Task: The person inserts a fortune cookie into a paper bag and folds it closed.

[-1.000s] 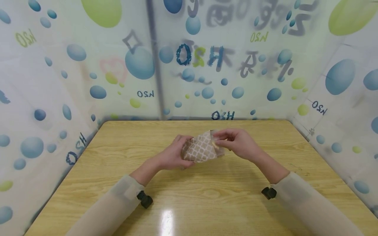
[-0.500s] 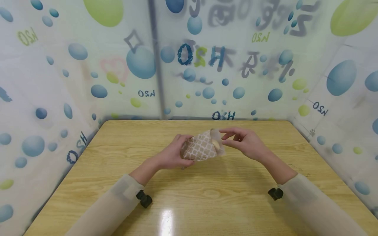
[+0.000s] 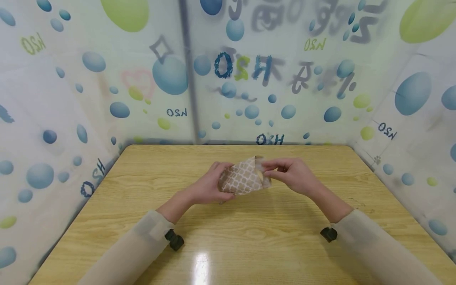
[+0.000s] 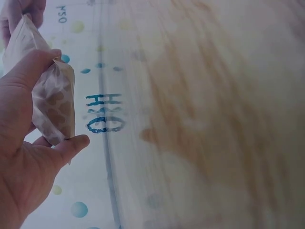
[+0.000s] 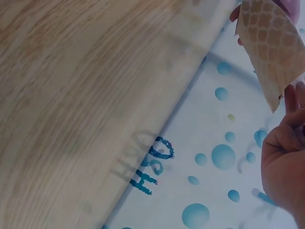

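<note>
My left hand (image 3: 208, 188) holds a small paper bag (image 3: 239, 179) with a tan and white lattice pattern, thumb on the near side and fingers over the far side. The bag lies tilted in the air above the table, its mouth toward the right. A pale rounded piece (image 3: 260, 175) shows at the mouth, against a whitish inner sheet. My right hand (image 3: 293, 176) has its thumb and forefinger right at that piece; I cannot tell whether they pinch it. The right wrist view shows the right fingertips at the edge of the bag, partly hidden behind it.
A wooden table (image 3: 228, 237) spreads under both hands. Behind it and at both sides hang white walls (image 3: 228, 130) printed with blue and green dots and H2O lettering. A dark wrist camera (image 3: 174, 240) sits on the left sleeve, another dark camera (image 3: 328, 234) on the right.
My right hand drew back to the right from the bag's mouth, baring the pale piece, then came back to it. The left hand and the bag stay nearly in place.
</note>
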### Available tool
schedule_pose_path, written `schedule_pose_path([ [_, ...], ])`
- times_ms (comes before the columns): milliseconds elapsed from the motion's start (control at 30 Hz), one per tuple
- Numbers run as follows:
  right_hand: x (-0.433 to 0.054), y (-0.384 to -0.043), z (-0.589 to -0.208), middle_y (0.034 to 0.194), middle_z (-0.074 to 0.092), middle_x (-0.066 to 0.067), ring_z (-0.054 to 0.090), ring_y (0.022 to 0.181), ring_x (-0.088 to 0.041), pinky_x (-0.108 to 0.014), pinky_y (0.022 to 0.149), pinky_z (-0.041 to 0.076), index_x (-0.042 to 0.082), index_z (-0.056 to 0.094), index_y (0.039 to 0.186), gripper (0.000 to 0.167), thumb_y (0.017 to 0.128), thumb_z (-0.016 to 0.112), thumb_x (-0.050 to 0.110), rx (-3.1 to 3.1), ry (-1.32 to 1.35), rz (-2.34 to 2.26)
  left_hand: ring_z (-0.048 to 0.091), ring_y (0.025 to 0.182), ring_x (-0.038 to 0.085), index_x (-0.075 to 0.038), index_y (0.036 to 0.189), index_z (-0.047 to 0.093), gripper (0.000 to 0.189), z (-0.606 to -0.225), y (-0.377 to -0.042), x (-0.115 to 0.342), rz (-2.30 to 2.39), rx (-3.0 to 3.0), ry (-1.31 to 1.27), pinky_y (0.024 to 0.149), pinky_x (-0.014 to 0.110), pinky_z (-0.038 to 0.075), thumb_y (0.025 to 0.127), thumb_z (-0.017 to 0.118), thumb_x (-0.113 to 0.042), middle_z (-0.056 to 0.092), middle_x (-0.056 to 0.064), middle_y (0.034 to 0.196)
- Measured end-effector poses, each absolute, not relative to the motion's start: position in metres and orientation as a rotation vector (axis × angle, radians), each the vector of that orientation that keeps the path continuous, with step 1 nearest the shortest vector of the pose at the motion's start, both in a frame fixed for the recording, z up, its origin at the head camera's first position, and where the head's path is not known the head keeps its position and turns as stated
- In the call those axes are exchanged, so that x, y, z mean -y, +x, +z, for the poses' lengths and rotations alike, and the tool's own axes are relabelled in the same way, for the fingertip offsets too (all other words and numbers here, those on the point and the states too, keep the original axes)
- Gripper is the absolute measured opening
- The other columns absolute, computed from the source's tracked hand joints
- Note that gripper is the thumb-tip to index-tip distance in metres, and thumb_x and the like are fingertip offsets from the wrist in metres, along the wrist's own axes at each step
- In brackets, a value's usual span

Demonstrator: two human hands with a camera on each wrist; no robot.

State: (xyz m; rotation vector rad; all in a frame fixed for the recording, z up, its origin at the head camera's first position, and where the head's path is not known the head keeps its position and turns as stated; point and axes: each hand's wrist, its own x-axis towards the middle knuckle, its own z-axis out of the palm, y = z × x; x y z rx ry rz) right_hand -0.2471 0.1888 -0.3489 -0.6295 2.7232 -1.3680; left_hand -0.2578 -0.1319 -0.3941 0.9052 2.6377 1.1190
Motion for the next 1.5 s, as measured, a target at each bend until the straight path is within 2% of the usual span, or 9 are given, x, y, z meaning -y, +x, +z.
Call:
schedule_pose_path([
  [133, -0.182, -0.248, -0.346, 0.120, 0.083, -0.010, 0.060, 0.076, -0.016, -0.026, 0.064, 0.050, 0.012, 0.081, 0.132, 0.030, 0.103, 0.078, 0.021, -2.725, -0.634, -1.351, 0.047, 0.144, 0.035, -0.010, 0.166, 0.034, 0.095, -0.395, -0.259, 0.132, 1.125, -2.628, 0.918, 0.124, 0.059, 0.042, 0.091, 0.091, -0.026, 0.039, 0.020, 0.158],
  [267, -0.176, -0.248, -0.346, 0.118, 0.083, -0.012, 0.056, 0.074, -0.015, -0.025, 0.061, 0.047, 0.010, 0.082, 0.130, 0.028, 0.103, 0.078, 0.018, -2.734, -0.648, -1.344, 0.046, 0.144, 0.035, -0.010, 0.166, 0.034, 0.095, -0.395, -0.259, 0.131, 1.126, -2.623, 0.926, 0.124, 0.059, 0.043, 0.091, 0.091, -0.026, 0.039, 0.020, 0.158],
  [433, -0.175, -0.248, -0.348, 0.110, 0.079, -0.008, 0.053, 0.070, -0.016, -0.027, 0.059, 0.044, 0.011, 0.072, 0.139, 0.039, 0.102, 0.080, 0.020, -2.785, -0.643, -1.368, 0.047, 0.143, 0.034, -0.009, 0.165, 0.034, 0.095, -0.395, -0.258, 0.132, 1.126, -2.632, 0.936, 0.123, 0.059, 0.043, 0.091, 0.090, -0.027, 0.040, 0.019, 0.157],
  [567, -0.177, -0.248, -0.350, 0.111, 0.073, -0.008, 0.053, 0.071, -0.017, -0.029, 0.059, 0.045, 0.014, 0.070, 0.140, 0.043, 0.100, 0.083, 0.023, -2.832, -0.634, -1.378, 0.046, 0.144, 0.034, -0.010, 0.166, 0.034, 0.094, -0.394, -0.258, 0.132, 1.131, -2.635, 0.937, 0.124, 0.058, 0.043, 0.092, 0.090, -0.027, 0.039, 0.019, 0.158],
  [733, -0.179, -0.248, -0.352, 0.117, 0.073, -0.011, 0.054, 0.073, -0.018, -0.029, 0.060, 0.047, 0.016, 0.074, 0.141, 0.040, 0.101, 0.081, 0.021, -2.870, -0.696, -1.345, 0.047, 0.144, 0.034, -0.010, 0.165, 0.035, 0.094, -0.395, -0.258, 0.131, 1.138, -2.640, 0.938, 0.124, 0.059, 0.043, 0.092, 0.090, -0.027, 0.040, 0.019, 0.158],
  [900, -0.177, -0.248, -0.351, 0.118, 0.074, -0.008, 0.054, 0.075, -0.019, -0.030, 0.062, 0.047, 0.018, 0.077, 0.138, 0.038, 0.101, 0.081, 0.022, -2.901, -0.706, -1.307, 0.047, 0.143, 0.034, -0.010, 0.165, 0.035, 0.093, -0.395, -0.259, 0.131, 1.151, -2.637, 0.946, 0.123, 0.059, 0.043, 0.091, 0.091, -0.027, 0.040, 0.019, 0.157],
  [1167, -0.174, -0.248, -0.350, 0.108, 0.065, -0.009, 0.051, 0.082, -0.020, -0.029, 0.069, 0.046, 0.012, 0.086, 0.117, 0.018, 0.102, 0.079, 0.019, -2.878, -0.695, -1.245, 0.047, 0.143, 0.034, -0.010, 0.164, 0.037, 0.092, -0.396, -0.259, 0.130, 1.161, -2.637, 0.950, 0.123, 0.059, 0.043, 0.091, 0.091, -0.024, 0.040, 0.019, 0.156],
  [1333, -0.172, -0.248, -0.351, 0.109, 0.061, -0.011, 0.049, 0.086, -0.021, -0.029, 0.073, 0.046, 0.007, 0.085, 0.119, 0.019, 0.104, 0.076, 0.014, -2.838, -0.692, -1.250, 0.047, 0.142, 0.034, -0.011, 0.163, 0.037, 0.092, -0.395, -0.259, 0.129, 1.171, -2.632, 0.956, 0.122, 0.059, 0.044, 0.090, 0.091, -0.023, 0.040, 0.019, 0.155],
  [1500, -0.171, -0.249, -0.353, 0.107, 0.061, -0.010, 0.048, 0.084, -0.021, -0.030, 0.073, 0.046, 0.007, 0.084, 0.122, 0.021, 0.105, 0.074, 0.013, -2.820, -0.688, -1.256, 0.048, 0.141, 0.035, -0.011, 0.163, 0.037, 0.092, -0.396, -0.260, 0.128, 1.172, -2.633, 0.955, 0.121, 0.058, 0.045, 0.090, 0.092, -0.022, 0.040, 0.020, 0.155],
])
